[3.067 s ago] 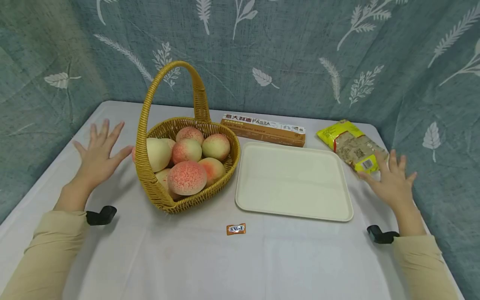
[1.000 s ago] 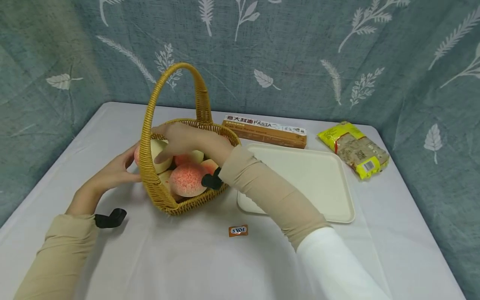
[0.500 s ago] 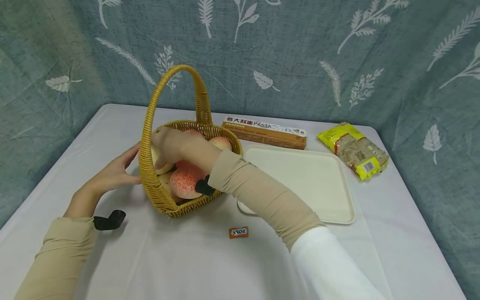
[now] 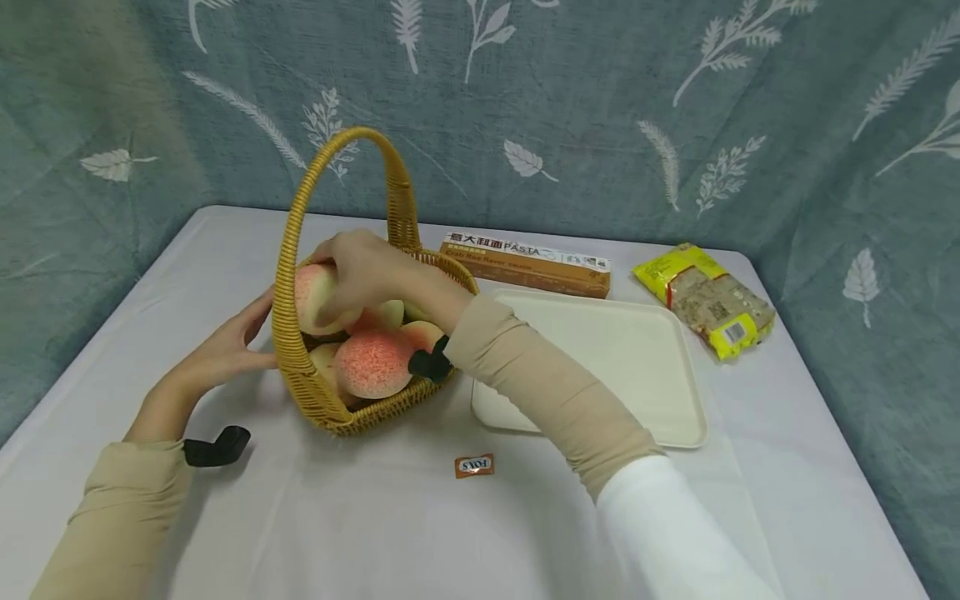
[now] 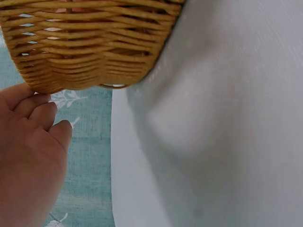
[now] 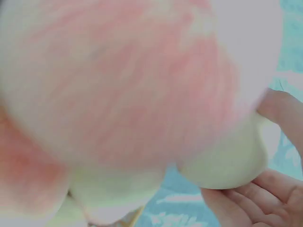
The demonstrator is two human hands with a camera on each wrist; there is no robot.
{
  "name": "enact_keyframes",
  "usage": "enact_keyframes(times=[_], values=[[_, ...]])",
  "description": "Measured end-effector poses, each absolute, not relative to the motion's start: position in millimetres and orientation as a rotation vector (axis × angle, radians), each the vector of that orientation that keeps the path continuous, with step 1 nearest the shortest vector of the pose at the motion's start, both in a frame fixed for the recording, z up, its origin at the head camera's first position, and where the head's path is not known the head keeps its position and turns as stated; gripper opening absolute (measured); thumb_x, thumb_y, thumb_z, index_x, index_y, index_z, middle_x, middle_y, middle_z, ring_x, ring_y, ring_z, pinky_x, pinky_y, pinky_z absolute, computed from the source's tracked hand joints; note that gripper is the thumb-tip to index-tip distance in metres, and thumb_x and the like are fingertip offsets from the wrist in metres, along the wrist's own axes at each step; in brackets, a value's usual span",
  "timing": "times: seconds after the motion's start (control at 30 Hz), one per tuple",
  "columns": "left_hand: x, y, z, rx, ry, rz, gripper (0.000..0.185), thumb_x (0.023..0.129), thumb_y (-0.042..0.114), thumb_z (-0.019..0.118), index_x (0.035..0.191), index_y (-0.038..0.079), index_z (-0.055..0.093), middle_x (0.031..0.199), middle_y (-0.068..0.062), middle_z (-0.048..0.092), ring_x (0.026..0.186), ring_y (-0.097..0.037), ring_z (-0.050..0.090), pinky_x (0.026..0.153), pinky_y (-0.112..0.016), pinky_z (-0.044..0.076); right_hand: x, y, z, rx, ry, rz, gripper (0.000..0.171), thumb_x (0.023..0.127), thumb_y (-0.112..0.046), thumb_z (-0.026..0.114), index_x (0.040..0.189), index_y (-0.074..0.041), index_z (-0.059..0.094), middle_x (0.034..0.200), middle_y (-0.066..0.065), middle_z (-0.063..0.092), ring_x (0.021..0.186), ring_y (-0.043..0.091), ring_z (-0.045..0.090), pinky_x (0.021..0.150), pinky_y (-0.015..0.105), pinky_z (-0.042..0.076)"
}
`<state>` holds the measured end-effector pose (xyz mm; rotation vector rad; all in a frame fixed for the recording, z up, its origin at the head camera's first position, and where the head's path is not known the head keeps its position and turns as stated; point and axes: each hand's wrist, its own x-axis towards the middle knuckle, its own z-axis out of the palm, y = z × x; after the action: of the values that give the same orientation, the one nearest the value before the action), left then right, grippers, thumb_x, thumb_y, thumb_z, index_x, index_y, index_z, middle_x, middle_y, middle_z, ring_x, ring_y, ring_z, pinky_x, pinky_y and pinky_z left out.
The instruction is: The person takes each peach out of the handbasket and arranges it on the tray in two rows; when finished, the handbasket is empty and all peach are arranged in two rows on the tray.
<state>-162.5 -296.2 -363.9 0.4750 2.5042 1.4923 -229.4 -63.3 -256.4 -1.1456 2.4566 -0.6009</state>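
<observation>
my right grip (image 4: pixel 360 271) curled round peach (image 4: pixel 311 296) above basket (image 4: pixel 315 400); left grip (image 4: pixel 225 350) flat, fingers straight against basket wall.

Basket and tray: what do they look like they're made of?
The basket looks like woven wicker or rattan, golden-brown, with strands plain in the left wrist view. The tray looks like moulded plastic or pulp, cream and matte, with rounded corners and a raised rim; which one is unclear.

Long box (image 4: pixel 525 263), counter's far edge: "PASTA" after Chinese characters; lower line too small to read.
Small sachet (image 4: pixel 474 466), counter's near edge: upside-down print, illegible.
Yellow packet (image 4: pixel 703 297), far right corner: print illegible.
</observation>
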Motion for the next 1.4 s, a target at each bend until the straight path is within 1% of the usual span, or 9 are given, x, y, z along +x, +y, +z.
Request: enact_keyframes(times=[0.13, 0.4, 0.43, 0.53, 0.67, 0.77, 1.0, 1.23, 1.4], values=[[-163.0, -293.1, -365.0, 0.428, 2.565, 1.468, 0.095, 0.086, 0.007, 0.065, 0.157, 0.007, 0.003, 0.160, -0.022, -0.001, 0.146, -0.038, -0.005, 0.117, -0.053, 0.000, -239.4, -35.4, -259.0, -1.098, 2.436, -0.881, 0.060, 0.078, -0.029, 0.080, 0.131, -0.008, 0.060, 0.121, 0.002, 0.064, 0.104, 0.010, 0.059, 0.080, 0.016, 0.048], [-170.2, -279.3, -364.7, 0.346, 2.708, 1.426, 0.085, 0.089, 0.021, 0.068, 0.157, 0.010, 0.018, 0.158, -0.023, 0.016, 0.145, -0.044, 0.009, 0.112, -0.067, 0.010, -251.8, 21.0, -272.3, -0.585, 2.157, -1.574, 0.054, 0.083, -0.017, 0.076, 0.132, -0.002, 0.059, 0.115, 0.009, 0.068, 0.097, 0.012, 0.063, 0.082, 0.027, 0.054], [-171.0, -279.0, -364.6, 0.343, 2.716, 1.421, 0.083, 0.088, 0.021, 0.069, 0.156, 0.009, 0.022, 0.157, -0.023, 0.019, 0.144, -0.044, 0.011, 0.112, -0.066, 0.012, -253.3, 27.9, -273.5, -0.544, 2.141, -1.612, 0.053, 0.084, -0.016, 0.075, 0.133, -0.003, 0.059, 0.114, 0.009, 0.068, 0.088, 0.011, 0.062, 0.078, 0.024, 0.053], [-172.9, -279.7, -365.2, 0.355, 2.720, 1.423, 0.081, 0.088, 0.018, 0.069, 0.154, 0.005, 0.024, 0.155, -0.027, 0.023, 0.142, -0.047, 0.015, 0.111, -0.067, 0.013, -256.4, 48.0, -275.6, -0.406, 2.048, -1.731, 0.052, 0.086, -0.014, 0.073, 0.134, -0.003, 0.058, 0.117, 0.011, 0.067, 0.086, 0.009, 0.063, 0.083, 0.027, 0.054], [-174.7, -282.1, -366.3, 0.344, 2.708, 1.433, 0.082, 0.086, 0.014, 0.069, 0.153, 0.003, 0.024, 0.153, -0.029, 0.025, 0.140, -0.050, 0.017, 0.109, -0.069, 0.015, -259.8, 73.4, -278.8, -0.174, 1.838, -1.913, 0.051, 0.090, -0.011, 0.068, 0.138, 0.000, 0.052, 0.123, 0.018, 0.062, 0.098, 0.021, 0.067, 0.094, 0.039, 0.051], [-175.7, -283.1, -366.5, 0.327, 2.697, 1.436, 0.082, 0.085, 0.012, 0.070, 0.153, 0.002, 0.025, 0.152, -0.029, 0.026, 0.139, -0.051, 0.018, 0.108, -0.069, 0.016, -261.9, 92.5, -284.7, -0.041, 1.727, -2.019, 0.050, 0.094, -0.012, 0.062, 0.138, 0.005, 0.049, 0.123, 0.023, 0.060, 0.098, 0.026, 0.068, 0.097, 0.042, 0.049], [-176.9, -282.6, -363.8, 0.320, 2.704, 1.412, 0.082, 0.084, 0.012, 0.072, 0.152, 0.002, 0.026, 0.151, -0.029, 0.028, 0.139, -0.051, 0.021, 0.109, -0.067, 0.018, -263.4, 130.7, -304.7, 0.094, 1.844, -2.027, 0.052, 0.092, -0.015, 0.063, 0.137, 0.007, 0.049, 0.106, 0.013, 0.065, 0.083, 0.017, 0.069, 0.102, 0.044, 0.045], [-176.9, -281.0, -361.2, 0.310, 2.714, 1.400, 0.078, 0.084, 0.012, 0.071, 0.149, -0.002, 0.029, 0.147, -0.031, 0.032, 0.137, -0.052, 0.023, 0.109, -0.066, 0.019, -262.8, 151.4, -331.4, 0.220, 1.958, -1.980, 0.066, 0.091, -0.012, 0.066, 0.147, 0.005, 0.034, 0.141, 0.018, 0.047, 0.119, 0.027, 0.058, 0.094, 0.028, 0.051], [-177.3, -281.2, -361.1, 0.287, 2.715, 1.383, 0.078, 0.084, 0.013, 0.072, 0.148, -0.003, 0.031, 0.146, -0.031, 0.033, 0.137, -0.053, 0.023, 0.108, -0.068, 0.020, -260.4, 150.1, -350.8, 0.264, 2.025, -1.962, 0.060, 0.087, -0.005, 0.070, 0.142, 0.002, 0.046, 0.139, 0.018, 0.050, 0.123, 0.029, 0.053, 0.098, 0.031, 0.048]])
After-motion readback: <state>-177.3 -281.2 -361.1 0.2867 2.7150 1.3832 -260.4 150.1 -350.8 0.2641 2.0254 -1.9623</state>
